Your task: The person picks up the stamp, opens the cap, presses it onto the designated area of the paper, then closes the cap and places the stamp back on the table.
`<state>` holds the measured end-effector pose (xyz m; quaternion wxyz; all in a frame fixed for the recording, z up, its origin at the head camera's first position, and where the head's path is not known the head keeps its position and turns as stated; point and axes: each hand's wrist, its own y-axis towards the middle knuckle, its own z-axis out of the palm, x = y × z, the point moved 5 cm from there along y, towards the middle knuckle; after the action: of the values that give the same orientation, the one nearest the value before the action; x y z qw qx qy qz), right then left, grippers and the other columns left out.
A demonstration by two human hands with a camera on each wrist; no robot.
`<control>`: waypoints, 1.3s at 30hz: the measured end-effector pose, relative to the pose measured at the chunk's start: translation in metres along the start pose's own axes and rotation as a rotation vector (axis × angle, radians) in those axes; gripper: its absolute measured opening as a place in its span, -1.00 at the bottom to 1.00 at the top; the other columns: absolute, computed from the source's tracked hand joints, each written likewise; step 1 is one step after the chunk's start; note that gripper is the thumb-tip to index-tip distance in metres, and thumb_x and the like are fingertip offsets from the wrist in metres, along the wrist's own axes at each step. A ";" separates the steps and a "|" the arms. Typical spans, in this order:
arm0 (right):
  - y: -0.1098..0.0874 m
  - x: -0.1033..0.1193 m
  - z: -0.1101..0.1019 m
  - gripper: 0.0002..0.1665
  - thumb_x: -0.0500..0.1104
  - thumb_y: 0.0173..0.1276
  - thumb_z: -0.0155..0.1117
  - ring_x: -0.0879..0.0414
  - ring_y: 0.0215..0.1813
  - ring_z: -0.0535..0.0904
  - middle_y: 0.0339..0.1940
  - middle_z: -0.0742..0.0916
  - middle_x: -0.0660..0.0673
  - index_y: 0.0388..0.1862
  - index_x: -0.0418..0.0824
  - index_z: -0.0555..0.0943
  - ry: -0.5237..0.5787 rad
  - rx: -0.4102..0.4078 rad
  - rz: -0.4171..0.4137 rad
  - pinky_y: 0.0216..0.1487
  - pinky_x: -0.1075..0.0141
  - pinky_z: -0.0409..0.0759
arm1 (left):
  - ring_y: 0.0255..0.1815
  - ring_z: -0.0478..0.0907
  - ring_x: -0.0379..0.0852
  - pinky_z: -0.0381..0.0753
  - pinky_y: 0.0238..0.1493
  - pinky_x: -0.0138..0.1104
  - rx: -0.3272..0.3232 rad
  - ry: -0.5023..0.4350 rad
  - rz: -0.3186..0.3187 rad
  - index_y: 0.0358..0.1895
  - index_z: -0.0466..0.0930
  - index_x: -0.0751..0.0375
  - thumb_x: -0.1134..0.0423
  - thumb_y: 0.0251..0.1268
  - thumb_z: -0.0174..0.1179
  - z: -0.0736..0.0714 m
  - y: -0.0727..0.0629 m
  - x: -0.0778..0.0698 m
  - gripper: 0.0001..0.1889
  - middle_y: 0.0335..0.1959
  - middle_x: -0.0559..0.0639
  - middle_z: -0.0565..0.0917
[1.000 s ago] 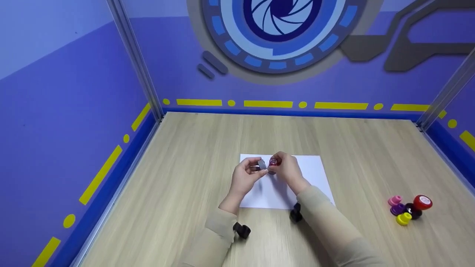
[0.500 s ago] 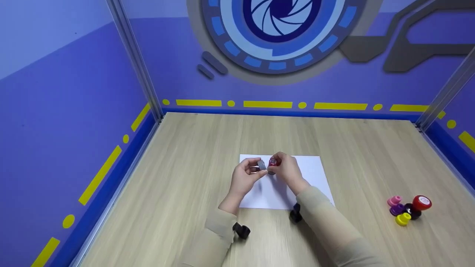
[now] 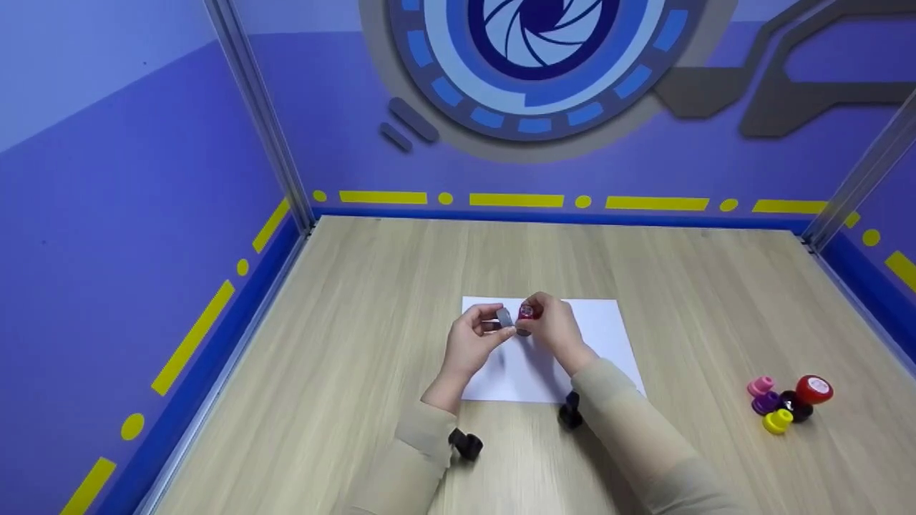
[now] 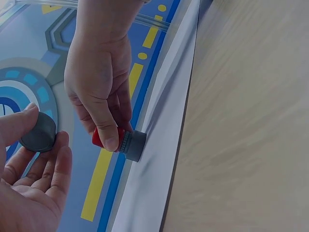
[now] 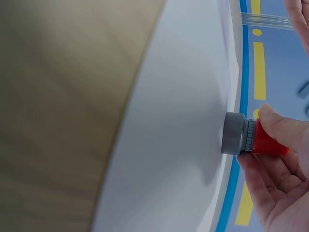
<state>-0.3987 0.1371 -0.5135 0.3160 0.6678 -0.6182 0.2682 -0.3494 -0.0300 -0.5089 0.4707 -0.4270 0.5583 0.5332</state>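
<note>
Clock read from the middle of the white sheet [image 3: 605, 336], head view, far edge at 12. Sheet lies flat on the pale wood-grain table [image 3: 372, 322]. Left hand [image 3: 469, 345], at about 9: thumb and fingertips hold a grey cap [image 4: 39, 133], grip spread only as wide as the piece, remaining fingers loosely bent. Cap at about 10, held clear of the paper. Right hand [image 3: 558, 326], towards 12: thumb and fingers closed round the red handle of a small stamp [image 5: 250, 135], no slack between them. Stamp at about 11, beside the cap, the two near but apart; its grey ribbed end faces the sheet. Cannot tell whether that end touches the paper. Beige sleeves on both arms, left [image 3: 411, 465] coming in from 7, right [image 3: 644, 436] from 5. Well apart from the sheet, between 3 and 4, a cluster on the wood around a dark round piece [image 3: 796, 408]: red round-topped piece [image 3: 814, 390] at its 1 to 2, pink piece [image 3: 761, 387] at 10, purple piece [image 3: 765, 403] at 9, yellow piece [image 3: 778, 422] between 7 and 8. Whether red and dark are joined, cannot tell.
</note>
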 end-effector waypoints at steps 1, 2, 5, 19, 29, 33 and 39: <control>0.000 0.000 0.000 -0.70 -0.32 0.18 0.58 0.02 -0.20 0.63 -0.24 0.76 -0.19 -0.13 -0.30 0.68 0.004 0.001 0.002 -0.10 0.18 0.67 | -0.02 0.73 0.05 0.73 -0.07 -0.48 -0.001 0.002 0.003 0.11 0.62 0.46 0.46 0.18 0.45 0.000 0.000 0.000 -0.59 0.00 0.34 0.74; 0.000 -0.001 0.001 -0.70 -0.32 0.19 0.58 0.02 -0.20 0.64 -0.24 0.76 -0.20 -0.13 -0.30 0.68 0.008 0.001 0.003 -0.10 0.18 0.67 | -0.02 0.73 0.07 0.73 -0.07 -0.47 -0.002 0.004 0.009 0.11 0.62 0.47 0.47 0.17 0.45 0.000 0.000 0.000 -0.58 0.00 0.34 0.74; 0.000 -0.003 0.001 -0.69 -0.32 0.18 0.58 0.01 -0.19 0.65 -0.24 0.76 -0.21 -0.13 -0.31 0.68 0.025 -0.007 0.005 -0.08 0.17 0.69 | -0.01 0.73 0.08 0.73 -0.06 -0.46 -0.002 0.002 0.010 0.10 0.62 0.47 0.48 0.16 0.45 0.000 0.001 0.000 -0.58 -0.01 0.33 0.74; 0.000 -0.003 0.001 -0.67 -0.32 0.18 0.57 -0.01 -0.16 0.66 -0.23 0.77 -0.22 -0.10 -0.34 0.67 0.027 -0.014 0.013 0.00 0.12 0.67 | -0.03 0.74 0.02 0.74 -0.06 -0.45 -0.003 0.006 -0.010 0.11 0.63 0.44 0.45 0.17 0.46 0.002 0.000 0.003 -0.58 -0.01 0.30 0.74; 0.001 0.000 0.000 -0.62 -0.30 0.22 0.55 -0.10 -0.05 0.70 -0.13 0.78 -0.27 -0.01 -0.35 0.66 0.015 -0.002 -0.011 0.11 0.03 0.69 | -0.03 0.74 0.06 0.74 -0.06 -0.45 -0.006 0.014 0.004 0.11 0.62 0.45 0.46 0.18 0.45 0.001 0.001 0.003 -0.58 0.00 0.32 0.74; -0.001 0.004 -0.007 -0.59 -0.27 0.22 0.56 -0.14 0.00 0.70 -0.09 0.78 -0.28 0.03 -0.34 0.66 0.040 -0.026 -0.029 0.14 0.00 0.68 | -0.03 0.74 0.05 0.74 -0.07 -0.46 -0.006 0.008 0.014 0.11 0.61 0.46 0.48 0.18 0.45 0.000 0.002 0.002 -0.58 -0.01 0.32 0.73; -0.008 0.008 -0.037 -0.55 -0.25 0.21 0.59 0.05 -0.09 0.70 -0.12 0.79 -0.31 0.05 -0.38 0.70 0.278 -0.195 -0.058 -0.05 0.42 0.65 | 0.00 0.73 0.06 0.73 -0.03 -0.43 -0.022 0.009 0.029 0.11 0.61 0.46 0.47 0.18 0.44 -0.003 0.002 -0.001 -0.59 -0.01 0.32 0.74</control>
<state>-0.3890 0.1603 -0.4837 0.4692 0.6080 -0.5723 0.2876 -0.3518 -0.0333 -0.5074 0.4559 -0.4264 0.5605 0.5442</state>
